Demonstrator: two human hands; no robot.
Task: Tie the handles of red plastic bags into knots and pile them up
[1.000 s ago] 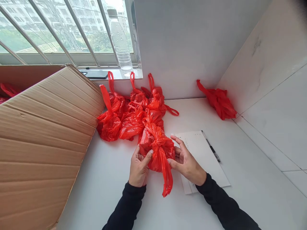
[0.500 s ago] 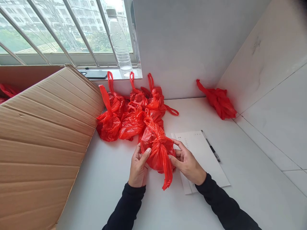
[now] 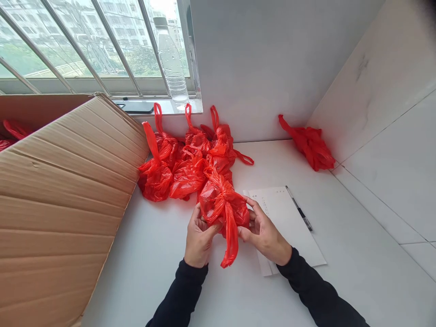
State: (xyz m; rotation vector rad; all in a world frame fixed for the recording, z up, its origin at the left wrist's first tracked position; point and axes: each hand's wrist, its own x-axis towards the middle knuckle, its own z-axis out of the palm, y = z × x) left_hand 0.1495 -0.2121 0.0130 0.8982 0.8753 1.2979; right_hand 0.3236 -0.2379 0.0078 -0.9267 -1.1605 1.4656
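A knotted red plastic bag (image 3: 221, 204) is held between my two hands over the white table, its long tied end hanging toward me. My left hand (image 3: 200, 238) grips its left side, thumb on the near face and fingers partly hidden beneath. On the right side my right hand (image 3: 264, 229) holds it between thumb and fingers. What the bag contains cannot be seen. Just behind it, several similar tied red bags (image 3: 187, 177) stand bunched together, their handle loops sticking up.
A big cardboard box (image 3: 61, 200) with red bags inside fills the left. Right of my hands lie a paper notebook (image 3: 293, 231) and a black pen (image 3: 303, 215). A crumpled red bag (image 3: 313, 147) lies by the corner. On the sill are a water bottle (image 3: 172, 63) and a phone (image 3: 138, 107).
The held bag has tipped slightly, and its hanging end has swung a little left. My left thumb has shifted right and lower on it. The other bags stay put.
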